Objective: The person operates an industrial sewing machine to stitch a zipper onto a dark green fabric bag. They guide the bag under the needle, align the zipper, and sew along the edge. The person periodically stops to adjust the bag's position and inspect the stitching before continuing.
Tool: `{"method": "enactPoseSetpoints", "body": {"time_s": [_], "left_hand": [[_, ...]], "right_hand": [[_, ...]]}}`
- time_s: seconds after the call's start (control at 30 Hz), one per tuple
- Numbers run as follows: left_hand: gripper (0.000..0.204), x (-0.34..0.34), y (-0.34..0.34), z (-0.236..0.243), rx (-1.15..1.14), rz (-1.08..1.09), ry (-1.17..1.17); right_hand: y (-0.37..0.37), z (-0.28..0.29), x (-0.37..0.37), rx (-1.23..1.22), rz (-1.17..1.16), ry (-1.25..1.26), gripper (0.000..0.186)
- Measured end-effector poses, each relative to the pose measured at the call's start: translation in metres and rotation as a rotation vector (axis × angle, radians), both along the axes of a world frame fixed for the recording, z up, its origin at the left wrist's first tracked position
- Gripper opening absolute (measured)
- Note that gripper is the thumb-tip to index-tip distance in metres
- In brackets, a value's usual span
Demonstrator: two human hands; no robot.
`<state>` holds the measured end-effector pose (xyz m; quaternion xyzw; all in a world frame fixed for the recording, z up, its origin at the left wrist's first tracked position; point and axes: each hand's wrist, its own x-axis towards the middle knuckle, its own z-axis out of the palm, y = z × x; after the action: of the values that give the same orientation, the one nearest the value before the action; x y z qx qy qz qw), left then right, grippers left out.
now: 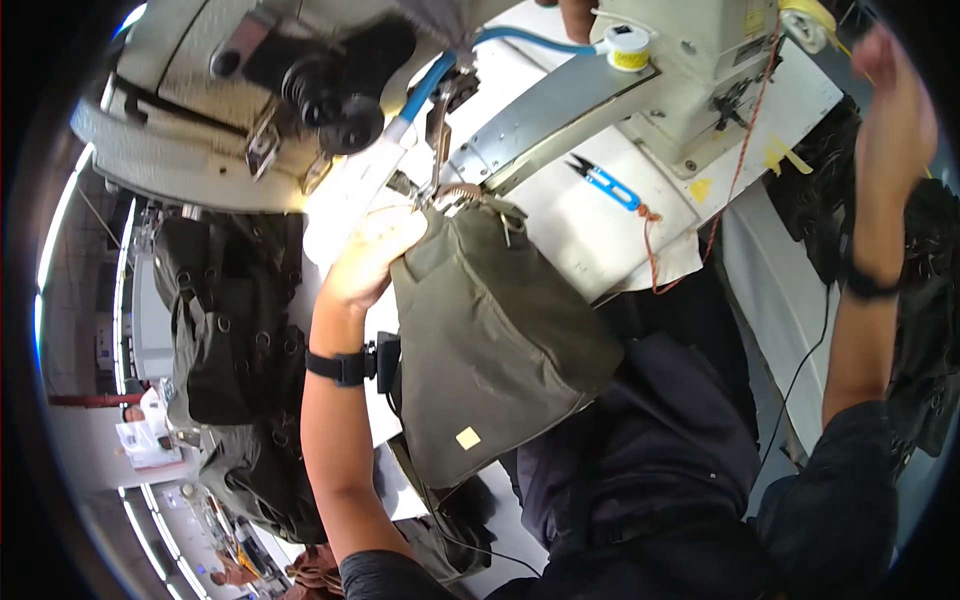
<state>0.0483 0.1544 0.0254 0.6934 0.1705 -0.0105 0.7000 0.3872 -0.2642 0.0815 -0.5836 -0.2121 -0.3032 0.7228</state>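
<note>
An olive-green fabric bag (490,340) hangs from the sewing machine's needle area (432,180) down toward my lap, with a small pale yellow square near its lower edge. At the bag's upper left edge, close to the presser foot, my left hand (378,252) grips the fabric; glare washes out its fingertips. My right hand (893,115) is raised at the far right, apart from the bag, near a yellow roll (805,25) of tape or thread. Motion blur smears its fingers, so I cannot tell if it holds anything.
Blue-handled thread snips (605,183) on an orange cord lie on the white machine table (640,235). A blue hose (430,85) crosses the machine. Dark green bags (225,330) are piled at left, more dark fabric (925,320) at right. Another person's fingers (577,18) show at the top.
</note>
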Motion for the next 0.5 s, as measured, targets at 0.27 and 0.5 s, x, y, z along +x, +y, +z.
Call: {"method": "enactPoseSetpoints", "body": {"time_s": [0.27, 0.5], "left_hand": [[0.021, 0.007, -0.016, 0.008, -0.036, -0.009, -0.007], [0.029, 0.016, -0.019, 0.036, 0.384, -0.055, 0.158]], "right_hand": [[0.160, -0.125, -0.198, -0.256, 1.290, 0.680, 0.044], [0.162, -0.084, -0.188, 0.045, 1.743, 0.947, 0.021]]}}
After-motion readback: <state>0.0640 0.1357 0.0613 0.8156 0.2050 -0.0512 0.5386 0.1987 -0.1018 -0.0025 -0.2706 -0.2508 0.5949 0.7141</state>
